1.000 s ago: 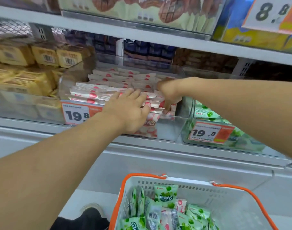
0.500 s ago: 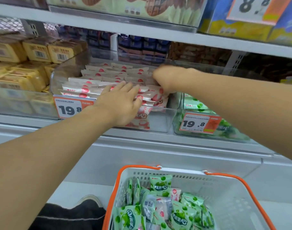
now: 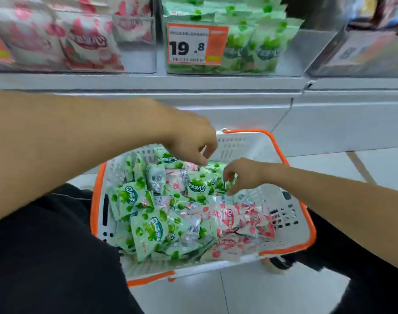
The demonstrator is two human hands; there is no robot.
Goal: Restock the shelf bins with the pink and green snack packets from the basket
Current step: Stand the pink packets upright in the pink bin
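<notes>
While both bins on the shelf already hold stock, I judge the job roughly midway, since the basket (image 3: pixel 291 214) on the floor below carries a loose heap of packets. The pink bin (image 3: pixel 134 53) at upper left shows pink packets standing behind its clear front, and the green bin (image 3: pixel 306 53) just beside it, behind the price tag (image 3: pixel 197 44), is packed with green ones.

My left hand (image 3: pixel 193 141) hovers over the far end of the basket, fingers loosely curled downward and holding nothing. My right hand (image 3: pixel 241 175) is lower, fingertips pinching at a green packet (image 3: pixel 225 185) near the far right of the pile; whether the grip is firm I cannot tell.

In the basket the green packets (image 3: pixel 152 230) fill the left and middle, lying flat or propped at mixed angles, most with long axes slanting from near-left to far-right. The pink packets (image 3: pixel 238 218) lie flat toward the near right, long axes running roughly left to right. Both colours are left to move.
</notes>
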